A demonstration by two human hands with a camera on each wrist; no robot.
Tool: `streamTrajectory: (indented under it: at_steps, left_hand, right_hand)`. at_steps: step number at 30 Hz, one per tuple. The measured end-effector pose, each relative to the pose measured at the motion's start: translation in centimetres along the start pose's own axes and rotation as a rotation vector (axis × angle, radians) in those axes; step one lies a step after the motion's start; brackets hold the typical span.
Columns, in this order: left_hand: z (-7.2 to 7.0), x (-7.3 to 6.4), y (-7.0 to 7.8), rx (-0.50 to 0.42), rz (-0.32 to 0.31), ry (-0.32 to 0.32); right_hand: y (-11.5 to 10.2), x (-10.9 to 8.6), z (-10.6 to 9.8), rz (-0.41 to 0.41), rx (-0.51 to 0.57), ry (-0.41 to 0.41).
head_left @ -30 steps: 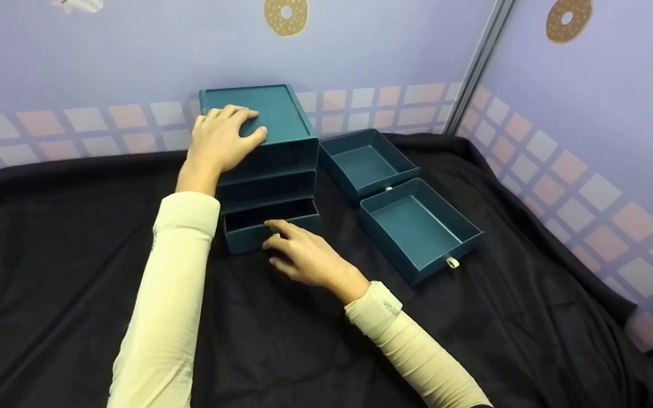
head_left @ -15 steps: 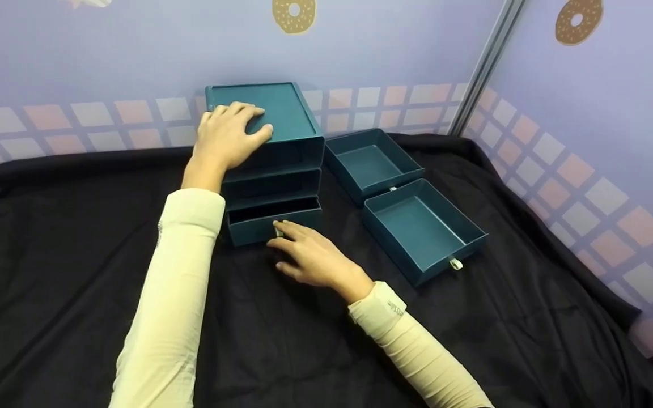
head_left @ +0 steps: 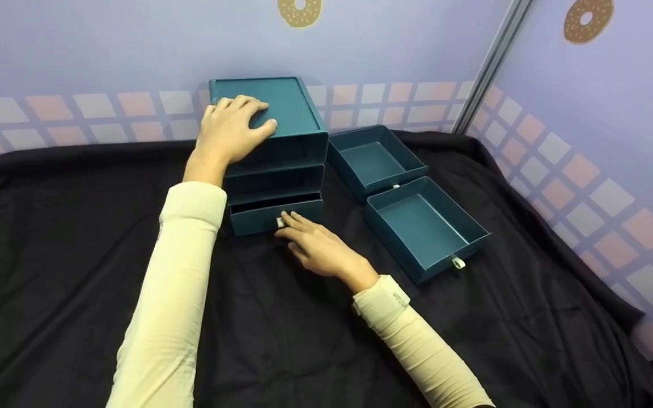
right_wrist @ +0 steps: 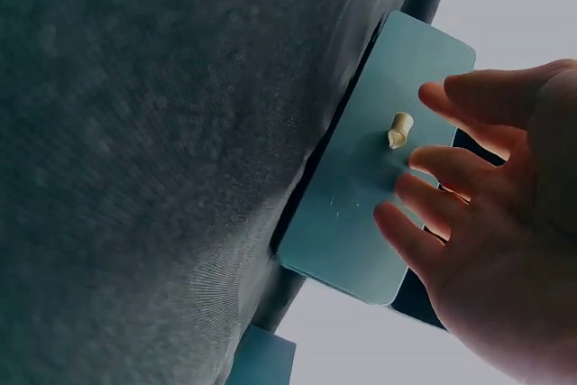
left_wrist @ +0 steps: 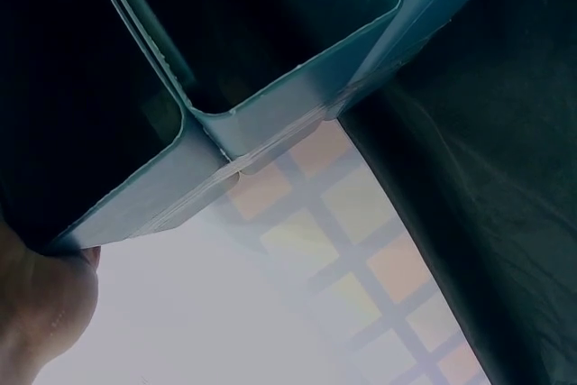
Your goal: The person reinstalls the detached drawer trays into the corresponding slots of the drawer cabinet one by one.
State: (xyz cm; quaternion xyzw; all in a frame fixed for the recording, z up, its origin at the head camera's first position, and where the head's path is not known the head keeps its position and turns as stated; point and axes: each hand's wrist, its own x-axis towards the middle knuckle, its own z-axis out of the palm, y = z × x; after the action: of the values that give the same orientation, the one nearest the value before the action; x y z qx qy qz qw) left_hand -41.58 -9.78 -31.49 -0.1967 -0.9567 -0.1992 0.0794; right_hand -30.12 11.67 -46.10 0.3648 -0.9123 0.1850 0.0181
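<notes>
We are seeing the bottom drawer (head_left: 255,220) sitting in the lowest slot of the teal cabinet (head_left: 287,110), its front standing slightly out, with a narrow dark gap showing behind the front's upper edge. A pale pull tab (head_left: 280,222) is sticking out from that front. The right hand (head_left: 321,243) is reaching in from the right, its fingers extended and its fingertips meeting the drawer front just beside the tab; we are seeing it gripping nothing. Above the drawer, the upper slot (head_left: 304,148) and the middle slot (head_left: 298,180) are facing us, dark inside. The left hand (head_left: 229,131) is resting on the cabinet's top near its left side, fingers spread loosely over the surface and thumb lying toward the front edge, not clenched round anything.

To the right of the cabinet, we are finding two teal drawers lying apart from it, hollow sides up: the rear drawer (head_left: 374,161) behind, and the front drawer (head_left: 425,226) nearer to us, with its own pale loop (head_left: 458,262) hanging at its front. Everything is standing on a creased black cloth (head_left: 292,345). Behind, a lilac wall (head_left: 134,45) is showing printed tiles and doughnuts, meeting a grey post (head_left: 491,71) at the corner.
</notes>
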Motion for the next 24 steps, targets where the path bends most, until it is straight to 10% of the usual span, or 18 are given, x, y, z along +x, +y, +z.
streamTrajectory:
  at_steps: [24]
  left_hand:
    - [-0.2, 0.0, -0.1, 0.016, 0.007, -0.017]
  right_hand:
    - [-1.4, 2.7, -0.5, 0.129, 0.076, -0.15]
